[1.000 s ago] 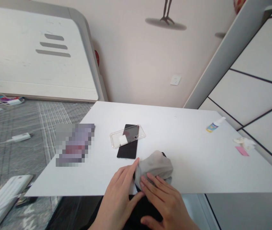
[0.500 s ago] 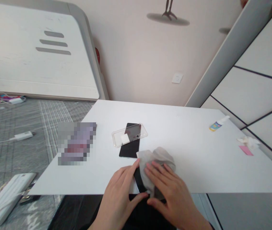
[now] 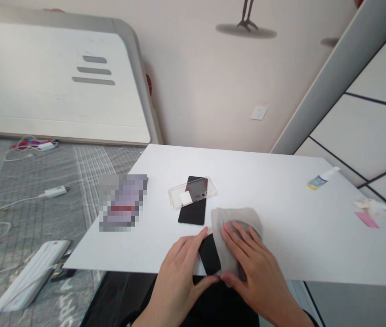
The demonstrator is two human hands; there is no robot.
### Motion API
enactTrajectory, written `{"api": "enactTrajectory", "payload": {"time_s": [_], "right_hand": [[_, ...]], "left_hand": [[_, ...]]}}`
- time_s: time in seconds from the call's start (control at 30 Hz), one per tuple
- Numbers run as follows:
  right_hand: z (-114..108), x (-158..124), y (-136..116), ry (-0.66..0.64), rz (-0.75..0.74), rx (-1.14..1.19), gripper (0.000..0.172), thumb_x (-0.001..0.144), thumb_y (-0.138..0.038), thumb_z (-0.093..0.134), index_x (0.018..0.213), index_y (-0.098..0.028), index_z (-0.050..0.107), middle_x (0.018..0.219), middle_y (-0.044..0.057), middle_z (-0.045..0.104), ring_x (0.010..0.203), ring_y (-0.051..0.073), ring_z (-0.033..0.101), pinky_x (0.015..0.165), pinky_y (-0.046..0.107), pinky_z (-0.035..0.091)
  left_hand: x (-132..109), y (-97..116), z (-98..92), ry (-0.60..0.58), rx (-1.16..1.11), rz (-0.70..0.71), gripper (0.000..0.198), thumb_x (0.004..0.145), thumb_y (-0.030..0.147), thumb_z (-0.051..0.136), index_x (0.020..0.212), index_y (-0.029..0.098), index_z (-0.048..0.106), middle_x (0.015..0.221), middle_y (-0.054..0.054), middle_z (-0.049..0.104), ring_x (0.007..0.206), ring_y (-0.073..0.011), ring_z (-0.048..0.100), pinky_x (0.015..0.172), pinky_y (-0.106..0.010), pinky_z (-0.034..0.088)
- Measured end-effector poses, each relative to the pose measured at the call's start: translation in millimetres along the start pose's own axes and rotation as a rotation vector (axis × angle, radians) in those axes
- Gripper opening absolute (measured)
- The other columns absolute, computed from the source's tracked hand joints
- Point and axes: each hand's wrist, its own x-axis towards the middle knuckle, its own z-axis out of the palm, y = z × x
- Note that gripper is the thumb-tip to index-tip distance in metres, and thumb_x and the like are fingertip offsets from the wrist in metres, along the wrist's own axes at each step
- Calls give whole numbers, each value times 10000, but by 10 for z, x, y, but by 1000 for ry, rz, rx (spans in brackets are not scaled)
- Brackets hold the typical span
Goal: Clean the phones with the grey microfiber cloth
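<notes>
L hand (image 3: 182,268) holding blk phone (image 3: 209,254), R hand (image 3: 257,268) on gray cloth (image 3: 236,227)

Room brightly, evenly lit; light soft, source not determinable. Only faint shadows cast by left hand (image 3: 182,272) and right hand (image 3: 264,268) on white table (image 3: 291,190). No hard glare seen on black phone (image 3: 209,254). Wide-angle distortion bends white board (image 3: 56,77) and black-lined panels (image 3: 379,131) toward frame edges. Grey mat (image 3: 32,213) slightly soft. Item on table (image 3: 123,203) obscured by pixelated mosaic.
</notes>
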Motion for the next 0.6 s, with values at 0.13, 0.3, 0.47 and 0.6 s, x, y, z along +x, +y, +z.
{"api": "enactTrajectory", "payload": {"time_s": [0.13,0.3,0.47,0.6], "right_hand": [[59,17,-18,-45,-237,96,836,975,-704,564,1622,-207,379,1603,51,486,1479,302,487,1210,500,444],[44,-7,73,15,6,-67,725,1034,-566,557,1633,-211,357,1625,65,455,1477,320,490,1178,527,470],[5,-74,126,-6,-275,-4,769,1003,-602,592,1624,-204,376,1585,33,513,1442,281,535,1151,427,506],[-28,-127,212,25,-108,-90,665,1045,-491,566,1628,-239,369,1588,22,514,1426,266,555,1125,428,525]], "left_hand": [[-2,12,16,-34,-12,-25,1148,631,-102,589,1606,336,172,1383,-79,624,1207,-273,634,1025,-461,579],[23,37,15,-31,-6,-50,1051,745,105,843,1578,303,234,1390,-106,624,1237,-313,617,1038,-509,564],[26,70,18,-57,6,-59,1200,673,60,902,1593,307,173,1395,-106,626,1200,-308,632,1007,-478,573],[35,93,30,-43,20,-62,1187,677,240,977,1580,299,209,1363,-106,638,1193,-318,635,1007,-505,569]]}}
